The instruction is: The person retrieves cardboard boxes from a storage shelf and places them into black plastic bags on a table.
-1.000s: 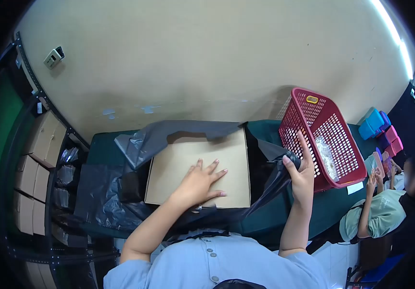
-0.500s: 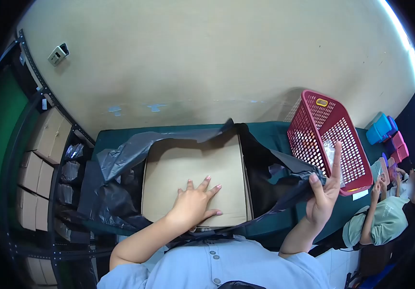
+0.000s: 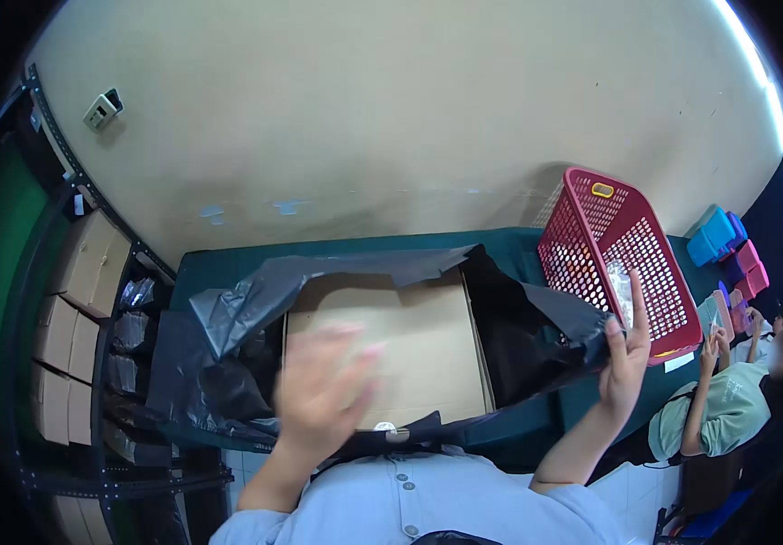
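A flat brown cardboard box (image 3: 409, 336) lies inside a black plastic bag (image 3: 532, 350), whose mouth gapes upward around it. My left hand (image 3: 323, 386) is over the box's left part, blurred by motion, its fingers spread and holding nothing; whether it touches the cardboard I cannot tell. At the right end of the bag, my right hand (image 3: 625, 368) grips the bag's edge near the thumb, with the index finger stretched out. Folds of the bag hide the box's sides.
A green cloth (image 3: 518, 250) covers the table against the wall. Behind my right hand stands a red plastic basket (image 3: 582, 227) with clear packages in it. Shelves with cardboard boxes (image 3: 64, 336) line the left. A co-worker (image 3: 714, 409) sits at the right near colored bins (image 3: 709, 243).
My left hand has lifted from its flat rest on the box and moved left. The box and bag have shifted slightly right. My right hand keeps its grip, a little farther right.
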Available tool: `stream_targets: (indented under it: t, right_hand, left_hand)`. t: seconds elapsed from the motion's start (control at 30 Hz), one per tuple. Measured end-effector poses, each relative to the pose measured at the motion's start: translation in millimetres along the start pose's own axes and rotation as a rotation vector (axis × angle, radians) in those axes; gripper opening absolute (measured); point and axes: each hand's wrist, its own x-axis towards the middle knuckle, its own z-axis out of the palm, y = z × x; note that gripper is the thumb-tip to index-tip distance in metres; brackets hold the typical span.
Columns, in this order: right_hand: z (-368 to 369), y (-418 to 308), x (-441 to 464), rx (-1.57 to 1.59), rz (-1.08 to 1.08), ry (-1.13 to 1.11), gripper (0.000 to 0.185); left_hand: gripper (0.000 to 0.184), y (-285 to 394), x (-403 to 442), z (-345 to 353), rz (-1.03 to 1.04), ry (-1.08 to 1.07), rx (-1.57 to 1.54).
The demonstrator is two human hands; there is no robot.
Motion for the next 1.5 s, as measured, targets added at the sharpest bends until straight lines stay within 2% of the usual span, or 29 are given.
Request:
stream_targets:
  t: [0.03, 0.07, 0.1, 0.13, 0.2, 0.27, 0.3, 0.33, 0.4, 0.47, 0.5, 0.53, 0.6, 0.67, 0.73, 0.8, 0.87, 0.9, 0.93, 0.97, 1.0, 1.03, 1.07, 1.13, 1.2, 1.3, 1.33, 1.4, 1.5]
  right_hand:
    - [-11.0, 1.4, 1.0, -0.101, 0.001, -0.031, 0.064]
    - [-12.6, -6.2, -1.6, -0.208, 0.119, -0.005, 0.068]
    - [-20.0, -0.3, -0.4, -0.272, 0.138, -0.062, 0.070]
    - [-25.6, 5.4, 1.0, -0.337, 0.159, -0.124, 0.071]
    - [-20.1, 2.9, 5.6, -0.245, 0.261, -0.276, 0.074]
    - [-14.2, 2.1, 15.0, -0.201, 0.252, -0.321, 0.071]
    - [-9.9, 0.2, 20.3, -0.145, 0.281, -0.294, 0.069]
    - [-5.8, -1.7, 27.0, -0.089, 0.308, -0.264, 0.066]
    - [-7.6, 7.7, 47.3, -0.044, 0.292, -0.281, 0.058]
    - [-11.3, 18.9, 70.4, -0.043, 0.293, -0.268, 0.053]
    - [-9.4, 18.6, 81.9, 0.076, 0.389, -0.309, 0.052]
    - [-6.6, 17.2, 90.7, 0.196, 0.483, -0.353, 0.050]
    - [4.1, 10.0, 95.6, 0.250, 0.525, -0.392, 0.048]
    - [8.0, 8.4, 96.8, 0.214, 0.475, -0.422, 0.049]
    - [12.5, -5.9, 94.0, 0.228, 0.386, -0.398, 0.050]
    - [10.2, -0.6, 102.0, 0.336, 0.255, -0.303, 0.050]
    - [16.2, 1.4, 103.6, 0.309, 0.214, -0.259, 0.050]
    - [20.4, -12.0, 102.7, 0.222, 0.178, -0.303, 0.049]
    - [23.0, -26.1, 103.7, 0.133, 0.139, -0.343, 0.049]
    - [22.5, -38.0, 104.3, 0.232, 0.205, -0.401, 0.049]
    - [23.3, -38.0, 106.5, 0.290, 0.174, -0.317, 0.051]
    - [24.6, -30.3, 110.7, 0.256, 0.123, -0.278, 0.052]
    - [25.3, -21.9, 113.6, 0.226, 0.069, -0.236, 0.053]
    - [16.5, -20.9, 118.0, 0.191, 0.067, -0.283, 0.052]
    - [18.5, -17.4, 118.2, 0.158, 0.071, -0.337, 0.050]
    - [25.3, 1.2, 114.0, -0.038, 0.073, -0.324, 0.047]
    - [28.9, 1.7, 109.6, 0.035, 0.222, -0.427, 0.043]
    - [26.9, 9.1, 105.0, 0.049, 0.280, -0.512, 0.041]
    - [27.3, -6.6, 94.4, 0.018, 0.333, -0.454, 0.044]
  left_hand:
    - [0.057, -5.7, -14.0, -18.7, -0.025, 0.265, 0.141]
    - [0.060, -8.0, -18.0, -26.4, -0.176, 0.560, 0.308]
    - [0.069, -14.9, -14.8, -33.4, -0.334, 0.740, 0.282]
    - [0.079, -25.5, -16.8, -47.3, -0.508, 0.674, 0.403]
    - [0.074, -51.5, -29.8, -59.5, -0.814, 0.402, -0.172]
    - [0.060, -102.8, -49.8, -51.5, -0.931, 0.153, -0.438]
    - [0.042, -104.2, -41.0, -54.7, -1.014, 0.050, -0.489]
    - [0.042, -110.5, -35.8, -53.9, -1.014, 0.052, -0.489]
    - [0.035, -126.8, -25.6, -51.1, -0.923, 0.060, -0.867]
    - [0.034, -121.0, 6.7, -62.5, -1.031, -0.054, -1.018]
    - [0.035, -133.1, 12.2, -57.7, -1.047, -0.228, -1.142]
    - [0.035, -135.4, 13.7, -53.5, -1.047, -0.225, -1.140]
    - [0.036, -132.6, 22.2, -48.7, -0.901, -0.424, -0.650]
    - [0.037, -111.7, 39.9, -56.4, -0.797, -0.399, -0.690]
    - [0.034, -105.3, 55.2, -68.0, -0.882, 0.268, -1.220]
    - [0.023, -123.2, 60.5, -79.5, -0.826, 0.302, -1.486]
    - [0.033, -183.2, 53.5, -72.2, -0.676, 0.226, -1.615]
    - [0.036, -186.9, 54.6, -79.1, -0.653, 0.219, -1.601]
    - [0.036, -160.8, 61.9, -89.3, -0.639, 0.221, -1.601]
    - [0.034, -112.8, 70.3, -102.0, -0.521, 0.146, -1.489]
    - [0.034, -87.5, 74.4, -107.2, -0.410, 0.072, -1.378]
    - [0.043, -98.5, 74.2, -110.3, -0.370, -0.001, -1.106]
    - [0.043, -106.9, 76.7, -111.3, -0.368, -0.003, -1.108]
    - [0.040, -119.9, 83.0, -110.2, -0.521, 0.164, -1.212]
    - [0.037, -117.5, 79.6, -94.0, -0.557, 0.183, -1.252]
    - [0.041, -142.2, 69.8, -77.4, -0.671, -0.125, -1.253]
    - [0.042, -138.4, 66.2, -69.2, -0.716, -0.089, -1.216]
    - [0.042, -146.2, 55.5, -66.4, -0.784, -0.195, -1.148]
    - [0.044, -154.5, 41.8, -77.4, -0.799, -0.213, -0.977]
